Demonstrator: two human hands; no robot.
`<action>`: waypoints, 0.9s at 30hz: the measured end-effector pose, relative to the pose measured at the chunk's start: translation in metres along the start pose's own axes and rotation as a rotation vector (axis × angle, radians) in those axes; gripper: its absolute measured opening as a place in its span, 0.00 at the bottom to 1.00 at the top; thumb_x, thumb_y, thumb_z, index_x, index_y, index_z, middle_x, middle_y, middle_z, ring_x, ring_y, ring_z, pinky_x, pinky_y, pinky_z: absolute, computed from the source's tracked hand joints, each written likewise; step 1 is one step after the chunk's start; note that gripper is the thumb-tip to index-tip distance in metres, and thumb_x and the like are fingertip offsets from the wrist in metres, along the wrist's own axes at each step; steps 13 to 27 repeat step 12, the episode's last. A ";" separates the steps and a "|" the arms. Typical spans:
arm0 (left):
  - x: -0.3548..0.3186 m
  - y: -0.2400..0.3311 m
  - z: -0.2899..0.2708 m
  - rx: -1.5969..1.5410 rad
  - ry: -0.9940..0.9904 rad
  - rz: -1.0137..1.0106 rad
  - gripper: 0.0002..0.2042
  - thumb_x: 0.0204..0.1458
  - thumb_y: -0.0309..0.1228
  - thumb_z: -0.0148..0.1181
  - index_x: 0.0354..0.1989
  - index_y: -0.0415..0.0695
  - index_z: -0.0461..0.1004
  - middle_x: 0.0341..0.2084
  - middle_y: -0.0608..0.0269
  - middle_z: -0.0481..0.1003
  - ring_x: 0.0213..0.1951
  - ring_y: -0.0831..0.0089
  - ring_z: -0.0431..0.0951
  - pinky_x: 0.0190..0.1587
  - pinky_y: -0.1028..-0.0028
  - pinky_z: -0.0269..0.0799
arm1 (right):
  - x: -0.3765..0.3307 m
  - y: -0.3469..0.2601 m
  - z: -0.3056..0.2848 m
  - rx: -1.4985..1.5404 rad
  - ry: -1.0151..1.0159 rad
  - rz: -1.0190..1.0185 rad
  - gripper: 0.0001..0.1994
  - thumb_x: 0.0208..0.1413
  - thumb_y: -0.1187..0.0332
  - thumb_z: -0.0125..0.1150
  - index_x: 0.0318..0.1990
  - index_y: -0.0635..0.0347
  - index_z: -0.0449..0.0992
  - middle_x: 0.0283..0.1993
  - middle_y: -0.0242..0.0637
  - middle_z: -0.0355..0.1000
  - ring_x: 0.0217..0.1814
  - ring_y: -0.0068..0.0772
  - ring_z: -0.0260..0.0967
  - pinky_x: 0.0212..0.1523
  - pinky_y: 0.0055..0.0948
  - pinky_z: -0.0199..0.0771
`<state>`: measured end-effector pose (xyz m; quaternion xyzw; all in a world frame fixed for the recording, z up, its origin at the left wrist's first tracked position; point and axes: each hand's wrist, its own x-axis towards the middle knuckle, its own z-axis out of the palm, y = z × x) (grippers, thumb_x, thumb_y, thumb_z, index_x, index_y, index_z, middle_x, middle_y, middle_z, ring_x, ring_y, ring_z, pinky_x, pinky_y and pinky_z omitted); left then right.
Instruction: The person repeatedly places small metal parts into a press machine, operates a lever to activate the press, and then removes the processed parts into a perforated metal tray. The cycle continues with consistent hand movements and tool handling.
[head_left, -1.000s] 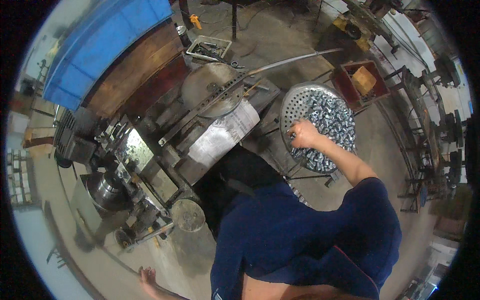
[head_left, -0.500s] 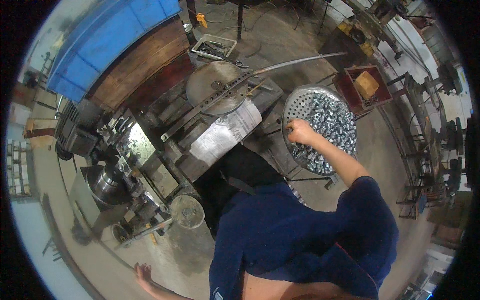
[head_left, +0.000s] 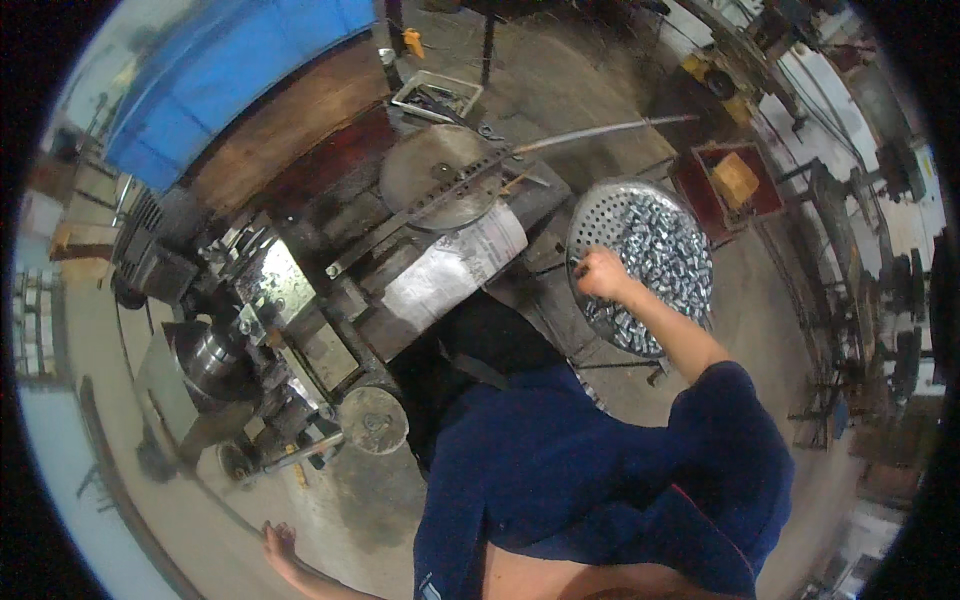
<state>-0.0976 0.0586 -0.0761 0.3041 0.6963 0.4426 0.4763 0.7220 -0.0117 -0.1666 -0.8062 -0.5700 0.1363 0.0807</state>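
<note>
My right hand (head_left: 602, 274) is over the left part of a round, perforated metal tray (head_left: 592, 222). Its fingers are bent together, and whatever they hold, if anything, is too small to make out. Beside it, a heap of small shiny cylindrical metal parts (head_left: 665, 250) covers much of the tray. Far to the lower left, my left hand (head_left: 281, 546) hangs apart from everything, fingers loosely bent and a little apart. The nearest thing to it is a machine handwheel (head_left: 236, 462).
On the left stands a lathe-like machine with a shiny chuck (head_left: 210, 362) and a round wheel (head_left: 374, 420). A perforated bar (head_left: 420, 208) crosses a metal disc (head_left: 410, 172) near a paper sheet (head_left: 455, 265). A red bin (head_left: 715, 205) and a white basket (head_left: 458, 90) stand farther off.
The view has shifted slightly. My right hand stays over the tray's left part, its fingers a little more drawn in; my left hand remains at the lower left.
</note>
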 end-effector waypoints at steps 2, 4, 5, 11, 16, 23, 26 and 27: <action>0.004 -0.002 0.000 -0.002 0.004 -0.006 0.29 0.45 0.38 0.61 0.52 0.33 0.59 0.31 0.55 0.69 0.32 0.66 0.70 0.35 0.67 0.69 | -0.002 0.004 -0.003 -0.027 0.084 -0.128 0.09 0.26 0.62 0.58 0.20 0.50 0.78 0.23 0.43 0.70 0.29 0.46 0.67 0.29 0.40 0.67; -0.015 0.005 0.018 -0.005 0.044 0.042 0.25 0.46 0.37 0.60 0.49 0.35 0.63 0.28 0.57 0.70 0.29 0.69 0.71 0.34 0.69 0.70 | -0.007 0.006 -0.016 -0.058 0.199 -0.278 0.07 0.28 0.65 0.58 0.20 0.52 0.78 0.19 0.43 0.67 0.27 0.46 0.66 0.26 0.37 0.67; -0.027 0.018 0.036 0.007 0.070 0.088 0.21 0.47 0.36 0.60 0.46 0.36 0.66 0.26 0.58 0.71 0.26 0.70 0.72 0.32 0.71 0.72 | -0.009 -0.015 -0.037 0.050 0.178 -0.084 0.10 0.28 0.67 0.58 0.25 0.54 0.79 0.23 0.42 0.69 0.28 0.45 0.67 0.29 0.36 0.69; -0.016 0.015 0.022 0.221 0.078 0.062 0.20 0.47 0.32 0.57 0.45 0.31 0.64 0.30 0.51 0.72 0.29 0.68 0.75 0.29 0.70 0.74 | 0.030 -0.103 -0.106 0.581 0.091 -0.173 0.18 0.29 0.74 0.56 0.34 0.62 0.78 0.43 0.42 0.66 0.40 0.35 0.69 0.41 0.25 0.68; -0.026 0.009 0.016 0.199 0.107 0.058 0.20 0.47 0.32 0.57 0.45 0.31 0.64 0.30 0.51 0.72 0.29 0.68 0.75 0.29 0.70 0.74 | 0.040 -0.111 -0.110 0.575 0.080 -0.207 0.18 0.29 0.74 0.56 0.34 0.62 0.78 0.43 0.42 0.66 0.40 0.35 0.69 0.41 0.25 0.68; -0.026 0.009 0.016 0.199 0.107 0.058 0.20 0.47 0.32 0.57 0.45 0.31 0.64 0.30 0.51 0.72 0.29 0.68 0.75 0.29 0.70 0.74 | 0.040 -0.111 -0.110 0.575 0.080 -0.207 0.18 0.29 0.74 0.56 0.34 0.62 0.78 0.43 0.42 0.66 0.40 0.35 0.69 0.41 0.25 0.68; -0.026 0.009 0.016 0.199 0.107 0.058 0.20 0.47 0.32 0.57 0.45 0.31 0.64 0.30 0.51 0.72 0.29 0.68 0.75 0.29 0.70 0.74 | 0.040 -0.111 -0.110 0.575 0.080 -0.207 0.18 0.29 0.74 0.56 0.34 0.62 0.78 0.43 0.42 0.66 0.40 0.35 0.69 0.41 0.25 0.68; -0.026 0.009 0.016 0.199 0.107 0.058 0.20 0.47 0.32 0.57 0.45 0.31 0.64 0.30 0.51 0.72 0.29 0.68 0.75 0.29 0.70 0.74 | 0.040 -0.111 -0.110 0.575 0.080 -0.207 0.18 0.29 0.74 0.56 0.34 0.62 0.78 0.43 0.42 0.66 0.40 0.35 0.69 0.41 0.25 0.68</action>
